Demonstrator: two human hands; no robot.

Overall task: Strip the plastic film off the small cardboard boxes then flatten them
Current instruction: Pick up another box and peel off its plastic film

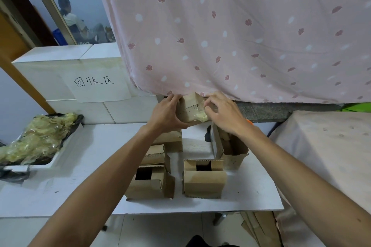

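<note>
Cardboard box (189, 109) gripped in your left hand (167, 113); your right hand (222, 114) pinches yellowish film (202, 115). Yank hard, film may shred, leaving scraps; slacken left grip, box may drop.

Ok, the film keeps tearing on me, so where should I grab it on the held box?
Take the bunched, yellowish film at the held box's lower right corner, coming from the right, where the right hand is. It looks gathered there, so it is probably easiest to pinch; the left hand grips the opposite side.
</note>
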